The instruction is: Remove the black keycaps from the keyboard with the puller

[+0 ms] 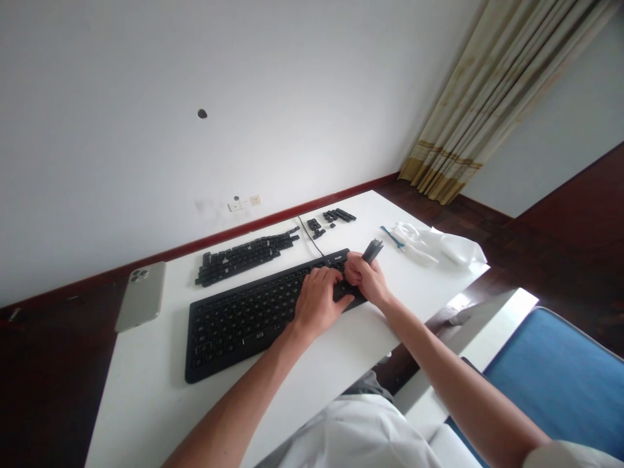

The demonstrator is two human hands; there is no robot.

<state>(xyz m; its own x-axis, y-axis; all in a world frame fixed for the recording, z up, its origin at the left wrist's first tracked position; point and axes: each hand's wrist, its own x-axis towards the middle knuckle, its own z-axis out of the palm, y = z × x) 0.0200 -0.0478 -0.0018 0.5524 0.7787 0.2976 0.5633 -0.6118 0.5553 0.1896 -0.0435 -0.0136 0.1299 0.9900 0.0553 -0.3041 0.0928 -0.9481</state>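
Observation:
A black keyboard (pixel 234 328) without its keycaps lies on the white table. My left hand (pixel 319 296) rests over its right part, thumb apart from the bent fingers, with nothing seen in it. Close beside it, my right hand (pixel 365 276) is closed in a fist round a dark, brush-like tool (pixel 373 250). One end of that tool sticks up above the fist; its lower end is hidden by my hands. Behind the keyboard, removed black keycaps (pixel 248 253) stand in rows, with a smaller group of keycaps (pixel 316 227) farther right.
A phone (pixel 141 296) lies at the table's left edge. To the right are a thin blue tool (pixel 392 237) and a crumpled white plastic bag (pixel 453 250). The keyboard cable (pixel 309 235) runs towards the wall. A blue chair seat (pixel 560 377) stands at the right.

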